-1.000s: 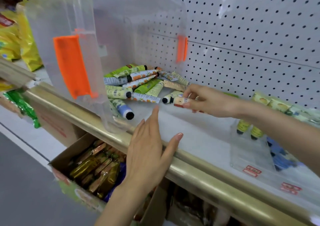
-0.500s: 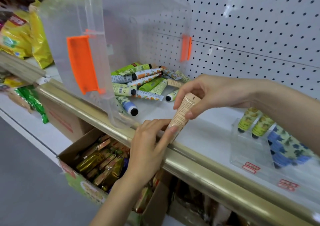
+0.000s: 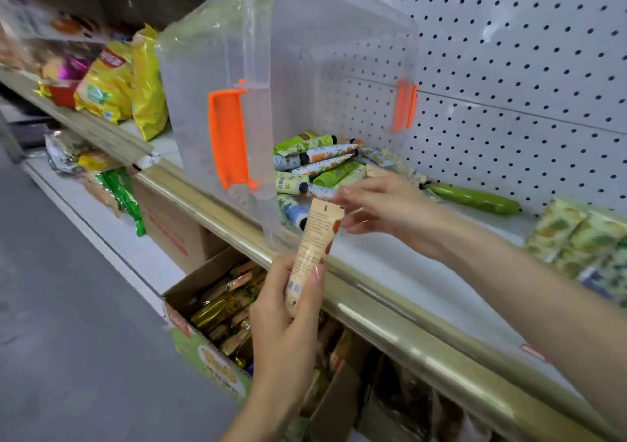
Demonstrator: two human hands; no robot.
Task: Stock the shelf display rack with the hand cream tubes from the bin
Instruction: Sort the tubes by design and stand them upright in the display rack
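A peach hand cream tube point(image 3: 317, 234) stands nearly upright in front of the shelf edge. My left hand point(image 3: 288, 309) grips its lower half. My right hand point(image 3: 383, 210) pinches the crimped top corner with fingertips. Behind them, a clear bin point(image 3: 298, 61) with orange latches lies tipped on its side on the white shelf point(image 3: 390, 265). A pile of several tubes point(image 3: 322, 166) spills from its mouth. One green tube point(image 3: 475, 200) lies alone by the pegboard. At the right edge, the display rack point(image 3: 583, 248) holds patterned tubes and is blurred.
A gold rail point(image 3: 424, 350) runs along the shelf front. Below it an open cardboard box point(image 3: 210, 309) holds wrapped bars. Yellow snack bags point(image 3: 118, 85) fill the shelf on the left. A white pegboard point(image 3: 509, 51) backs the shelf. Grey floor lies at lower left.
The peach tube came out of the pile toward me in my right hand. My left hand closed round its lower half and raised it upright. My view swung left.
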